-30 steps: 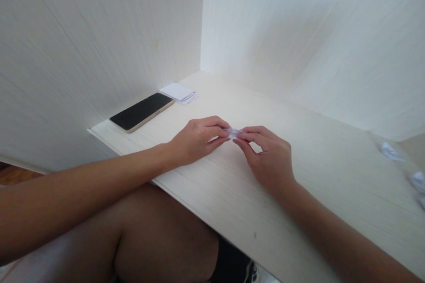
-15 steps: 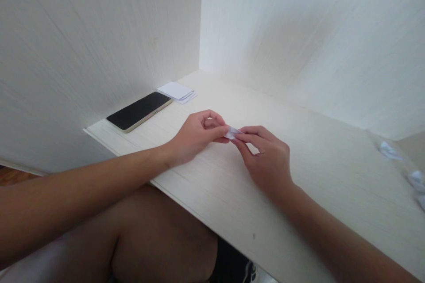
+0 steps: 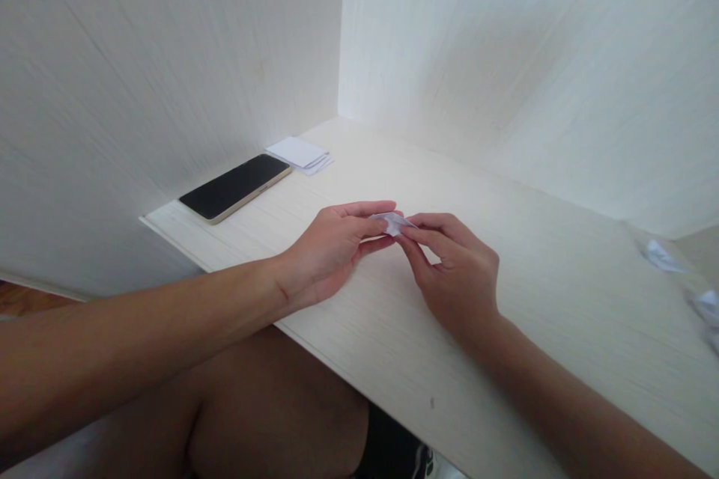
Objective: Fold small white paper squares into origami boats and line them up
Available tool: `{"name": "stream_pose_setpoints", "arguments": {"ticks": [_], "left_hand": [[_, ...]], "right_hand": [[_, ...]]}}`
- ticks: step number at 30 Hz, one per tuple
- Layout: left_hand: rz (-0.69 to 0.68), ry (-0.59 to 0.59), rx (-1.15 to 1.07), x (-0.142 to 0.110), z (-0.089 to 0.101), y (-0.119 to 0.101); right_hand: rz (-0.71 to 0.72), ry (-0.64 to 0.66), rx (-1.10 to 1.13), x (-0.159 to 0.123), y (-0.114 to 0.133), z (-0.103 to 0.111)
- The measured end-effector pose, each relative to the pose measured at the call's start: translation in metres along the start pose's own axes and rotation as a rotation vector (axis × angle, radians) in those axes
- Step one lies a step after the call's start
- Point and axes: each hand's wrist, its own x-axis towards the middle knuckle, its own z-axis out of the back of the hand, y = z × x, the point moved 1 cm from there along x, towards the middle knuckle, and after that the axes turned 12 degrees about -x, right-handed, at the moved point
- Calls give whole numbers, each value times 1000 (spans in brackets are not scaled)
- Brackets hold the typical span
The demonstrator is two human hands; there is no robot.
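Between my two hands, just above the white desk, is a small folded piece of white paper. My left hand grips its left end, the thumb on the near face and the fingers behind. At the other end, the thumb and fingers of my right hand pinch the paper's right edge. Fingers cover much of the paper, so its full folded shape is hidden.
A phone with a dark screen lies by the left wall, touching or close to a small stack of white paper. Several folded white paper pieces lie at the desk's far right. Walls rise behind and to the left.
My left hand has shifted its grip, lifting its fingers, turning and stretching them behind the paper. More of the paper's face shows now. My right hand keeps its pinch in nearly the same place.
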Motion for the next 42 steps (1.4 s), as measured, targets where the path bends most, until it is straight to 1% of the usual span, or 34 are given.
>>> {"name": "stream_pose_setpoints", "arguments": {"ticks": [6, 13, 21, 24, 28, 33, 36, 37, 39, 40, 42], "left_hand": [[-13, -32, -18, 0, -1, 3], [-9, -105, -13, -4, -5, 1], [-21, -92, -15, -3, -3, 1], [-38, -111, -21, -3, -3, 2], [-28, -148, -7, -3, -2, 2], [10, -148, 15, -5, -2, 0], [-15, -151, 44, -4, 0, 1], [-42, -125, 59, -3, 2, 1], [-128, -10, 144, 2, 8, -2], [-181, 77, 231, 4, 12, -5], [-295, 243, 540, 10, 20, -13]], "right_hand": [[19, 6, 6, 1, 3, 0], [44, 18, -1, 0, 3, 0], [52, 10, -34, 1, 1, -1], [62, 11, -52, 0, 1, 0], [92, 48, -83, 0, 2, 0], [57, 139, -92, 0, 6, 2], [51, 137, -66, 0, 5, 2], [40, 129, -54, 0, 4, 2], [-16, 132, -19, 0, -1, 1], [-65, 149, 5, 1, -5, 0], [-178, 218, 64, 2, -12, -3]]}}
